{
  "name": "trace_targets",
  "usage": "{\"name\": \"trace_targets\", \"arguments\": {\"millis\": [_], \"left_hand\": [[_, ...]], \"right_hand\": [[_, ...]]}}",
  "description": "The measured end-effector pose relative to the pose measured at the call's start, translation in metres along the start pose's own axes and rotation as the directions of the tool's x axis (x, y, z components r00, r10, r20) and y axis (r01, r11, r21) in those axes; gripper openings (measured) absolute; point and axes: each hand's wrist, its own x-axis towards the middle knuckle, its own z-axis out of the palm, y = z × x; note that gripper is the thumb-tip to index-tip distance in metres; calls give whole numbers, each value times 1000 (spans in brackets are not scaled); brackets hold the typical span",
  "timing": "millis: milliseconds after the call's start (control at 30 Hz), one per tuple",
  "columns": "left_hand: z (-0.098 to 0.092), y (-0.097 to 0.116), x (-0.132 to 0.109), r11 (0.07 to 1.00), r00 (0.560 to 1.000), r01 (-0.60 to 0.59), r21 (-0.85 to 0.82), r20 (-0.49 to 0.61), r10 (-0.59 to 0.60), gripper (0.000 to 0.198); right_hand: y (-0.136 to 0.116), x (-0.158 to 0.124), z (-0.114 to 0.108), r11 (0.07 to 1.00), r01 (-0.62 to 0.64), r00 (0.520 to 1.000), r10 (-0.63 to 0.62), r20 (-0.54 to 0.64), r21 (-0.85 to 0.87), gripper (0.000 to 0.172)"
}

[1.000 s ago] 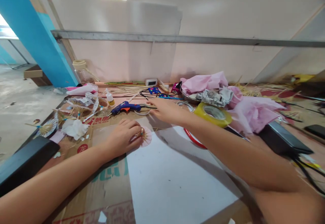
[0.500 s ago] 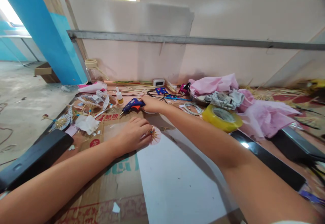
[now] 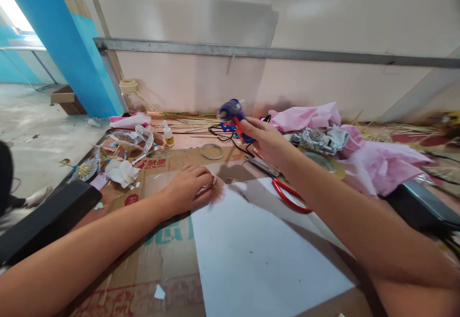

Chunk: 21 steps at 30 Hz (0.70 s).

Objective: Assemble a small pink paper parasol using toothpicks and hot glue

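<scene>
On the cluttered cardboard point(image 3: 161, 164) worktop, the left hand point(image 3: 187, 190) pins a small pink paper parasol point(image 3: 216, 190) under curled fingertips, while the right hand point(image 3: 268, 140), closed round a blue glue gun point(image 3: 232, 110), holds it raised just beyond the parasol, nozzle pointing left.

- The glue gun point(image 3: 233, 112) is smeared by motion, so its nozzle end cannot be made out; its grip is covered by the closed right hand point(image 3: 268, 140)
- The pink paper parasol point(image 3: 217, 191) is blurred and mostly hidden under the fingers of the left hand point(image 3: 187, 193)
- The yellow tape roll point(image 3: 321, 161) shows only as a sliver behind the right forearm
- The red scissors point(image 3: 287, 197) are partly covered by that arm
- A dark shape point(image 3: 4, 175) is cut off by the left edge; what it is cannot be told
- The red print on the cardboard point(image 3: 154, 164) is too small to read
</scene>
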Motion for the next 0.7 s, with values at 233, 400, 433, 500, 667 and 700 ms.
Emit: {"name": "trace_targets", "arguments": {"millis": [233,400,433,500,667,700], "left_hand": [[-2,2,1,1000,1000,-11,16,7,11,19],[-2,0,2,999,1000,-5,-39,30,6,19],[-1,-1,2,998,999,1,-65,32,1,19],[-1,-3,3,993,999,17,-118,36,-12,19],[1,-6,4,984,999,28,-173,32,-23,20],[2,-5,4,986,999,27,-162,29,-22,20]], "right_hand": [[-3,-41,-17,907,-188,968,107,226,378,43],[20,-62,-25,922,-202,949,102,297,329,40],[26,-64,-27,933,-196,944,97,314,302,39],[36,-66,-30,951,-213,926,122,358,226,37],[50,-68,-34,950,-299,889,313,334,-93,30],[51,-68,-34,944,-301,890,329,317,-135,29]]}}
